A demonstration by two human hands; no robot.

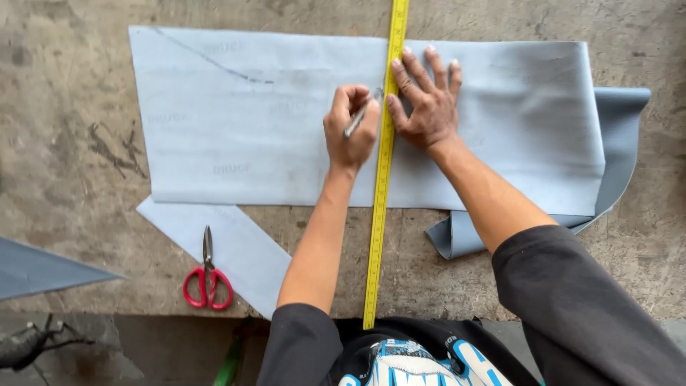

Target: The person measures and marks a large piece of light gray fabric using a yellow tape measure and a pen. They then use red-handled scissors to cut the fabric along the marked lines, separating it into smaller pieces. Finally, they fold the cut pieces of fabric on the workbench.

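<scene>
My left hand point(351, 129) has its grip closed around a slim marking tool point(357, 120), tip set against the left edge of the yellow measuring tape point(381, 187). My right hand point(425, 100) lies flat, fingers spread, pressing the tape's right edge down onto the pale grey sheet point(257, 121); it grips nothing. The sheet lies spread across the far half of the worktop point(64, 164), its right end folded under. The tape runs from the near edge of the worktop to beyond the far edge of the sheet.

Risks at this point:
- The tape is pinned at one place only. I judge that side pressure from the tool can bow its free near length and bend the line.
- The sheet is unweighted at its left end; drag from the tool may shift it.
- The folded right end may lift the sheet and skew the tape.

Red-handled scissors point(208, 275) lie near left, well apart from both hands.
</scene>
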